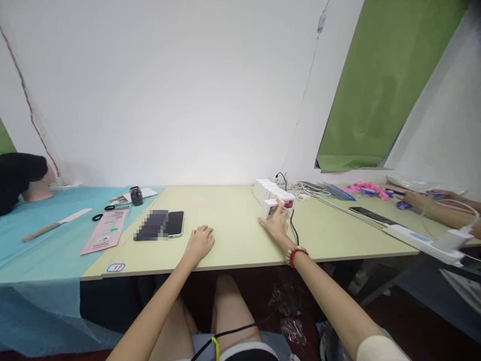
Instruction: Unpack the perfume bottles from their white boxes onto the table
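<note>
My right hand [277,222] is closed around a small white box [268,206] with a picture on its side, at the near end of a row of white boxes [262,187]. Some red shows on the side of a box just right of the fingers. My left hand [200,241] rests palm down on the pale yellow tabletop [225,210], fingers lying loosely on it and holding nothing. Left of that hand lies a phone [176,223], beside a pixelated dark patch that I cannot make out.
On the blue cloth [45,260] lie a knife [56,225], scissors [97,217], a pink packet [105,230] and a dark jar [136,196]. Cables, a power strip [417,239] and a dark phone [372,216] sit to the right, where another person's hands [417,199] work near pink pieces [370,189].
</note>
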The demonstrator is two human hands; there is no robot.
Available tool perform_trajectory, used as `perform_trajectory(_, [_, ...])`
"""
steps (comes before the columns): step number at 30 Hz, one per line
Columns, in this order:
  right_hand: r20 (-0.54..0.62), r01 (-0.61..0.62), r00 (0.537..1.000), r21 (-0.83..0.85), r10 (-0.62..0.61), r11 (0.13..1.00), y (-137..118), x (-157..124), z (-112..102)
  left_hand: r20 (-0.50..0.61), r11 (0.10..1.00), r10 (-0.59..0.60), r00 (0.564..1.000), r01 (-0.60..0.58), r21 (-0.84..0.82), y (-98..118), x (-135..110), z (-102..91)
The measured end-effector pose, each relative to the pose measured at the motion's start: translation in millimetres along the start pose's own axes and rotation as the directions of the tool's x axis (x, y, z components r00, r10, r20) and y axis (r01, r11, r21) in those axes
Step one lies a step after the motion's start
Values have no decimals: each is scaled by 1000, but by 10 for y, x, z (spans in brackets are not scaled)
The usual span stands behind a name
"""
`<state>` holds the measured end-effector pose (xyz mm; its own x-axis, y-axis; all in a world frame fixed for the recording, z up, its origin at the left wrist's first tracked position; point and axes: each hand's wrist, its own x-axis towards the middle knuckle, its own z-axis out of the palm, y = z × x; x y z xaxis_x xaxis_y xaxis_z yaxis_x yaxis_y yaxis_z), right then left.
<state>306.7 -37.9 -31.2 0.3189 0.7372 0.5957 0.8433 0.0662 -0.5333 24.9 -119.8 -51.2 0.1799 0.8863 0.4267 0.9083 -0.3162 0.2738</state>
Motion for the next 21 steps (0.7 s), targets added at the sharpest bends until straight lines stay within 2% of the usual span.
perform_trajectory(3, [-131,-62,990,-19,59,998,115,6,66,1,999,1,1000,-1,32,-1,5,-1])
perform_trajectory(8, [-251,-42,968,-50,28,998,195,-45,90,12,998,3,1000,-4,56,7,3,-13])
perform_trajectory(13, [-256,-116,962,-59,97,992,217,-44,57,21,999,-2,1000,1,51,7,2,-20])
perform_trajectory(21, [-280,-143,953,-67,119,987,277,56,77,11,998,3,1000,-4,55,2,1,-7])
